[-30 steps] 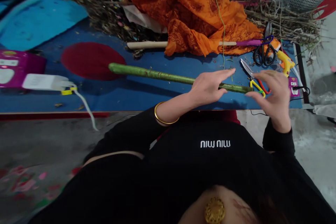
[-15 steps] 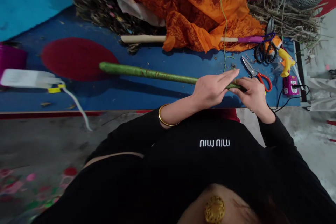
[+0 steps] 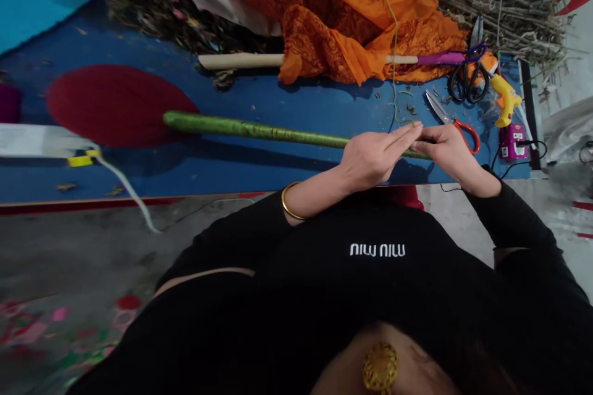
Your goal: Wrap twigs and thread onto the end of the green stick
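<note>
A long green-wrapped stick lies across the blue table, pointing left. My left hand rests flat on its right part, fingers stretched out along it. My right hand is curled round the stick's right end, fingers pinched on it. A thin green wire runs down from the orange cloth towards my fingertips.
Red-handled scissors, black scissors, a yellow glue gun and a purple socket lie at the right. A bare wooden stick, dry twigs, a red oval patch and a white adapter lie farther off.
My right hand came off the small yellow-handled snips and closed on the stick's right end. The left hand stayed flat on the stick. The view shifted slightly.
</note>
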`<state>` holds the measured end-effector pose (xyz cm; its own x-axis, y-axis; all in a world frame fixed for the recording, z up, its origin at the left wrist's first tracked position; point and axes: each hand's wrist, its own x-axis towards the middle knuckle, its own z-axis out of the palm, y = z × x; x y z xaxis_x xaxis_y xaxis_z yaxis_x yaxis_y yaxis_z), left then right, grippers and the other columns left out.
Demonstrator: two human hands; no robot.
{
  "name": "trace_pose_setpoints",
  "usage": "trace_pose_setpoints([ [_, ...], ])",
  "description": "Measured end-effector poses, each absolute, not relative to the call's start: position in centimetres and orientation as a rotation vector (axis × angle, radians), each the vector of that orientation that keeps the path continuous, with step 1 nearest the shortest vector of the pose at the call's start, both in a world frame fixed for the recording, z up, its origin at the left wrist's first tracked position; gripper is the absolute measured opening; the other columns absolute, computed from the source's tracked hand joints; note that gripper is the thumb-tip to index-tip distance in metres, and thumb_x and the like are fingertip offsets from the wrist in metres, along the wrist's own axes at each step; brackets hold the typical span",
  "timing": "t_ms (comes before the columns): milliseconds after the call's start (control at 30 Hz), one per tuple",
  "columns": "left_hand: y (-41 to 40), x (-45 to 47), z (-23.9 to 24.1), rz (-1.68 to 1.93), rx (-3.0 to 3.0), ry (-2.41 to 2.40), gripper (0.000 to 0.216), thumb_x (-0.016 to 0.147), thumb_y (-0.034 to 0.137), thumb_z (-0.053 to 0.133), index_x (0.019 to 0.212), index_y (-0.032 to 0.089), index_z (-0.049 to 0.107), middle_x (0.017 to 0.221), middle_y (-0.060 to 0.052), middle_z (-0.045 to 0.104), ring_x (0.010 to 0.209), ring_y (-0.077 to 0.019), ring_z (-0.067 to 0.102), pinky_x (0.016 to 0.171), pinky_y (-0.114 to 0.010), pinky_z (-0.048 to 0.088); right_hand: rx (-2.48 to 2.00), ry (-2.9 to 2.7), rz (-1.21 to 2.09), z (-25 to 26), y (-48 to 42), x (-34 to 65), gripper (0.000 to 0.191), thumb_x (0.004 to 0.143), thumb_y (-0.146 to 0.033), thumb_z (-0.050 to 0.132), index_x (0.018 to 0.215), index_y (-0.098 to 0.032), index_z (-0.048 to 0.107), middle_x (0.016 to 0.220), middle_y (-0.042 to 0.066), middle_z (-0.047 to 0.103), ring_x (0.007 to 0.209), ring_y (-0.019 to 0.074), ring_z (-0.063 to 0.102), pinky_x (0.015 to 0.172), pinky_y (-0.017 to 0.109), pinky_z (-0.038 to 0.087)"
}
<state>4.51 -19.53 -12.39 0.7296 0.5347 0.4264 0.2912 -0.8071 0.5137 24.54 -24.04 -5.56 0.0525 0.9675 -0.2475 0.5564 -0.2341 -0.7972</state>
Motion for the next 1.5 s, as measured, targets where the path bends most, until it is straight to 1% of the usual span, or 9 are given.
trace_pose_setpoints([
  [133,-19.6,4.4,-12.5,0.829,2.523,0.624,0.055,0.107,0.027,0.044,0.16,0.021,0.054,0.155,-0.016,0.063,0.11,-0.0248,0.08,0.09,-0.036,0.064,-1.884,-1.483,1.114,-5.3,-23.7,24.4,0.039,0.078,-0.052,0.081,0.068,-0.016,0.073,0.061,0.0,0.062,0.062,0.0144,0.055,0.062,0.031,0.045],
  [300,-19.7,4.3,-12.7,0.833,2.56,0.616,0.056,0.105,0.024,0.047,0.161,0.02,0.053,0.156,-0.016,0.063,0.107,-0.0236,0.08,0.086,-0.033,0.063,-1.878,-1.265,1.406,-5.3,-23.7,24.4,0.042,0.077,-0.058,0.084,0.072,-0.019,0.072,0.06,0.003,0.067,0.059,0.0184,0.064,0.054,0.03,0.049],
  [467,-19.4,4.1,-12.4,0.813,2.652,0.632,0.066,0.099,0.021,0.049,0.165,0.014,0.046,0.16,-0.018,0.06,0.109,-0.0246,0.079,0.083,-0.032,0.064,-1.744,-1.273,1.225,-6.0,-23.8,25.6,0.04,0.084,-0.057,0.079,0.07,-0.02,0.071,0.071,0.003,0.073,0.076,0.0183,0.07,0.072,0.031,0.057],
  [633,-19.5,4.1,-11.6,0.775,2.669,0.699,0.069,0.095,0.02,0.052,0.164,0.014,0.047,0.161,-0.016,0.059,0.116,-0.025,0.079,0.087,-0.031,0.064,-1.732,-1.315,1.014,-5.7,-25.1,26.6,0.031,0.091,-0.05,0.071,0.086,-0.02,0.08,0.082,0.005,0.08,0.084,0.0212,0.074,0.077,0.033,0.059],
  [833,-19.4,4.3,-12.3,0.912,2.747,0.667,0.061,0.101,0.022,0.048,0.16,0.01,0.051,0.157,-0.017,0.063,0.111,-0.0237,0.081,0.079,-0.028,0.065,-1.811,-1.699,0.797,-5.7,-26.0,25.5,0.023,0.086,-0.042,0.08,0.094,-0.021,0.084,0.099,0.008,0.085,0.092,0.0245,0.077,0.087,0.037,0.056],
  [1133,-19.5,4.5,-13.8,1.087,2.77,0.603,0.054,0.108,0.024,0.041,0.159,0.01,0.053,0.148,-0.022,0.067,0.092,-0.0232,0.083,0.071,-0.032,0.066,-1.909,-1.607,0.869,-7.1,-24.9,24.2,0.018,0.086,-0.03,0.073,0.073,-0.018,0.075,0.067,0.0,0.069,0.066,0.0144,0.058,0.066,0.028,0.041],
  [1267,-19.6,4.5,-13.6,1.127,2.797,0.534,0.052,0.104,0.019,0.046,0.154,0.005,0.056,0.148,-0.021,0.068,0.1,-0.0238,0.083,0.072,-0.03,0.065,-1.915,-1.604,0.832,-8.2,-25.2,24.1,0.024,0.089,-0.032,0.068,0.07,-0.018,0.071,0.065,-0.001,0.066,0.065,0.0145,0.056,0.064,0.028,0.039],
  [1400,-19.2,4.3,-12.8,0.976,2.772,0.617,0.06,0.098,0.017,0.052,0.157,0.008,0.054,0.154,-0.018,0.064,0.1,-0.0236,0.083,0.073,-0.03,0.065,-1.822,-1.538,0.82,-8.7,-24.8,25.8,0.033,0.095,-0.041,0.061,0.076,-0.019,0.076,0.073,0.003,0.074,0.072,0.0183,0.066,0.072,0.03,0.049],
  [1500,-18.8,4.2,-12.1,0.844,2.741,0.655,0.066,0.096,0.017,0.055,0.161,0.012,0.05,0.158,-0.016,0.061,0.108,-0.0242,0.082,0.08,-0.03,0.067,-1.686,-1.382,0.607,-8.4,-23.8,27.5,0.03,0.095,-0.04,0.059,0.099,-0.02,0.081,0.098,0.008,0.08,0.089,0.0218,0.073,0.087,0.035,0.057],
])
